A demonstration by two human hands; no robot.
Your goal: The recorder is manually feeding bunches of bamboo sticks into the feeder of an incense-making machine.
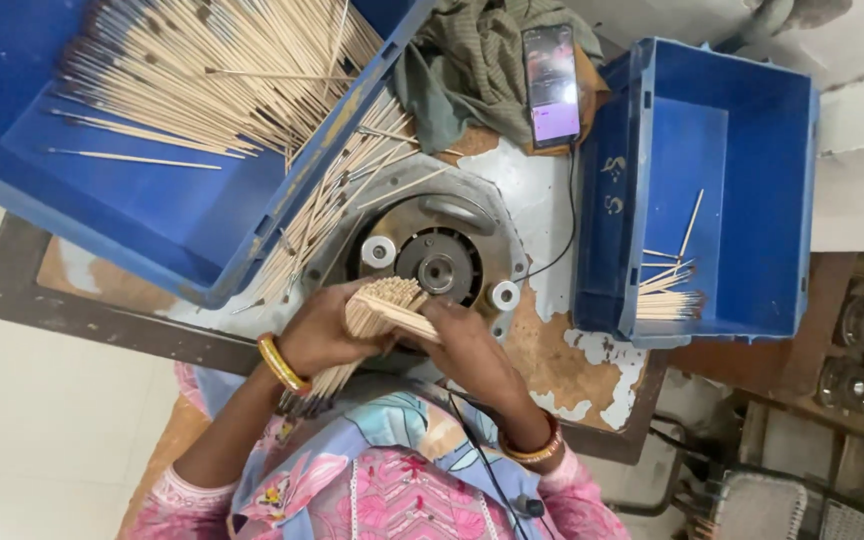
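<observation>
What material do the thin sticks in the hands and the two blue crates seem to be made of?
Thin sticks: probably bamboo or wood, pale tan, matte, uncoated.
Blue crates: likely moulded plastic, smooth and slightly glossy, with even colour and rounded rims.

A worn wooden table [592,370] with peeling pale paint; cream floor [42,400] at eight o'clock, seemingly tiled.

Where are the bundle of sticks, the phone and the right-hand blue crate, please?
bundle of sticks [384,308], head view, on the stick ends.
phone [552,85], head view, middle of its screen.
right-hand blue crate [742,180], head view, bare floor.
</observation>
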